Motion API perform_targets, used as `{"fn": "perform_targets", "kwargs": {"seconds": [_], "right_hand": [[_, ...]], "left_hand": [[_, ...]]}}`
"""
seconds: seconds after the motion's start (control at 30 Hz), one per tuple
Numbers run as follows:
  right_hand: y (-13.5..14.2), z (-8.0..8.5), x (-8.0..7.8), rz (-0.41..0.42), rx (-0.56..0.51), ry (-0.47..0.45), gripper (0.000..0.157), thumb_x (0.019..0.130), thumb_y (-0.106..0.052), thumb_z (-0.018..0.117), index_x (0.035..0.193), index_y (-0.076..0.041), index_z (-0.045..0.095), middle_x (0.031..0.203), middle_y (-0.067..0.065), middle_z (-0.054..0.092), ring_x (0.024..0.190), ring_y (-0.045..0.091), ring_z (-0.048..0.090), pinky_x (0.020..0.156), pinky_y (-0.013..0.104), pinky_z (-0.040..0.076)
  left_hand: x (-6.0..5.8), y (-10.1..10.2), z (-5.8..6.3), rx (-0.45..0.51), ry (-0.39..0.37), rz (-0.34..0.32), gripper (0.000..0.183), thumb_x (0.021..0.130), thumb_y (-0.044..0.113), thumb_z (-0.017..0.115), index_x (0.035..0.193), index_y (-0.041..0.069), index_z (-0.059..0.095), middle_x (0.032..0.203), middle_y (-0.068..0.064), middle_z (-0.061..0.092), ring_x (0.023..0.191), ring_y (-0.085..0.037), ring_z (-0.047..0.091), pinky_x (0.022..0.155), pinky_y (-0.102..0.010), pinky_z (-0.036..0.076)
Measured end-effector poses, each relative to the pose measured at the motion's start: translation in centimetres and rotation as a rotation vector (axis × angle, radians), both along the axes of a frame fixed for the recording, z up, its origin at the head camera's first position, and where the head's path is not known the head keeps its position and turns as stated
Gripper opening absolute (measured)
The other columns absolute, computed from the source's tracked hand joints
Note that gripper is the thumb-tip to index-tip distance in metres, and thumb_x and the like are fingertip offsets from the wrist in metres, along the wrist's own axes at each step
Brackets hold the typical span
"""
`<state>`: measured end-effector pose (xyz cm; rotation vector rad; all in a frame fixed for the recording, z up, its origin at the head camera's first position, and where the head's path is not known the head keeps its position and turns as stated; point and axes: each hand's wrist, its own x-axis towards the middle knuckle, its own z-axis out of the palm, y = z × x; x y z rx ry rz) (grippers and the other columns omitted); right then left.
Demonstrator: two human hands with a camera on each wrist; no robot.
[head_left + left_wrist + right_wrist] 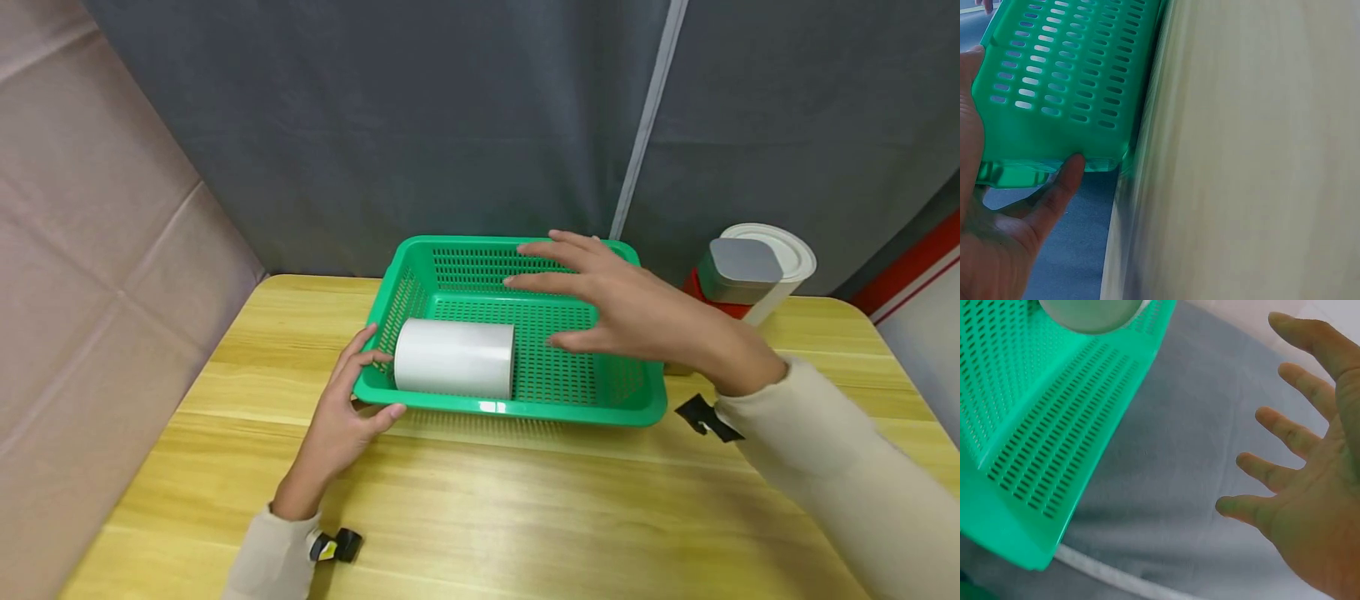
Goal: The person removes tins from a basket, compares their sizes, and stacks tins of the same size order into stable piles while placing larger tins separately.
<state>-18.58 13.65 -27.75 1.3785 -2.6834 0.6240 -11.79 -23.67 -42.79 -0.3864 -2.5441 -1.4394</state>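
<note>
A green plastic basket [630,415] with slotted walls stands on the wooden table. Inside, toward its left front, a plain white cylinder [454,358] lies on its side. My left hand [347,412] holds the basket's left front corner, fingers at the left rim and thumb at the front edge. The left wrist view shows that hand [1004,244] against the basket's slotted outer wall [1054,134]. Above the right half of the basket, my right hand [622,304] is spread and holds nothing. Its fingers are apart in the right wrist view, clear of the basket [1079,425].
Right of the basket, at the back of the table [480,508], stand a grey-lidded container [742,271] and a white round-lidded container [791,254], with something red beside them. A grey curtain [412,117] hangs behind, and a pale cloth wall [97,275] is at left.
</note>
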Motion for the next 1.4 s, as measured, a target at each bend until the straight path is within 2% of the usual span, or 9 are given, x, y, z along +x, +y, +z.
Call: {"fn": "perform_targets", "kwargs": {"seconds": [0.33,0.53,0.73,1.03,1.13,1.2,1.3,1.33,1.4], "right_hand": [[-3.3,-1.0,-0.5,0.055,0.133,0.042,0.072,0.087,-0.028,0.087,0.152,-0.026,0.056,0.168,0.009,0.039,0.157,0.043,0.028,0.115,0.059,0.044],[-5.2,-1.6,-0.6,0.076,0.223,0.059,0.075,0.088,-0.031,0.086,0.154,-0.029,0.053,0.170,0.005,0.036,0.158,0.040,0.027,0.120,0.057,0.038],[-7.3,-2.5,-1.0,0.119,0.338,0.090,0.073,0.091,-0.035,0.082,0.156,-0.032,0.050,0.171,0.005,0.032,0.159,0.039,0.025,0.125,0.056,0.032],[-9.4,-3.8,-1.5,0.160,0.443,0.187,0.072,0.093,-0.038,0.078,0.158,-0.037,0.046,0.172,0.005,0.030,0.159,0.040,0.028,0.121,0.059,0.036],[-9.9,-4.1,-1.6,0.167,0.456,0.173,0.073,0.094,-0.040,0.077,0.159,-0.039,0.043,0.173,0.003,0.028,0.159,0.038,0.027,0.121,0.058,0.037],[-10.3,-4.3,-1.6,0.172,0.457,0.147,0.073,0.094,-0.039,0.076,0.159,-0.040,0.043,0.174,0.003,0.026,0.159,0.036,0.027,0.121,0.058,0.038],[-11.0,-4.4,-1.6,0.180,0.477,0.104,0.074,0.095,-0.034,0.075,0.160,-0.041,0.041,0.175,0.001,0.023,0.160,0.036,0.025,0.121,0.059,0.037],[-11.2,-4.4,-1.6,0.184,0.487,0.095,0.074,0.095,-0.032,0.075,0.160,-0.041,0.040,0.175,0.001,0.023,0.160,0.036,0.025,0.121,0.060,0.037],[-11.6,-4.5,-1.6,0.192,0.513,0.087,0.076,0.095,-0.031,0.076,0.161,-0.041,0.039,0.175,0.002,0.022,0.160,0.038,0.025,0.120,0.061,0.037]], "left_hand": [[-0.2,0.6,0.1,0.004,-0.028,-0.001,0.056,0.085,0.005,0.085,0.134,0.009,0.058,0.174,0.008,0.022,0.158,-0.038,0.025,0.089,-0.016,0.052],[-0.3,0.8,0.2,-0.022,-0.019,0.008,0.055,0.085,0.008,0.086,0.133,0.011,0.058,0.174,0.007,0.023,0.159,-0.036,0.023,0.094,-0.012,0.047],[-0.3,0.8,0.2,-0.010,-0.012,0.002,0.055,0.085,0.007,0.086,0.133,0.010,0.058,0.174,0.006,0.024,0.158,-0.037,0.025,0.093,-0.011,0.048],[-0.2,0.8,0.1,-0.041,-0.002,0.008,0.056,0.085,0.008,0.086,0.133,0.012,0.058,0.174,0.007,0.023,0.159,-0.036,0.024,0.100,-0.009,0.042],[-0.2,0.7,0.1,-0.047,0.000,0.013,0.056,0.084,0.008,0.087,0.133,0.013,0.058,0.173,0.008,0.024,0.159,-0.034,0.024,0.105,-0.019,0.045],[-0.3,0.7,0.1,-0.045,0.005,0.013,0.056,0.084,0.008,0.087,0.132,0.013,0.058,0.173,0.008,0.024,0.160,-0.033,0.023,0.113,-0.035,0.044],[-0.3,0.7,0.0,-0.035,0.017,0.007,0.056,0.084,0.007,0.087,0.132,0.013,0.058,0.173,0.007,0.025,0.161,-0.034,0.021,0.116,-0.060,0.037],[-0.3,0.7,0.0,-0.030,0.022,0.003,0.055,0.084,0.007,0.086,0.132,0.012,0.058,0.173,0.006,0.025,0.161,-0.035,0.020,0.115,-0.064,0.036],[-0.3,0.7,-0.1,-0.029,0.023,0.000,0.055,0.084,0.007,0.086,0.132,0.012,0.058,0.173,0.006,0.025,0.161,-0.035,0.020,0.114,-0.066,0.036]]}}
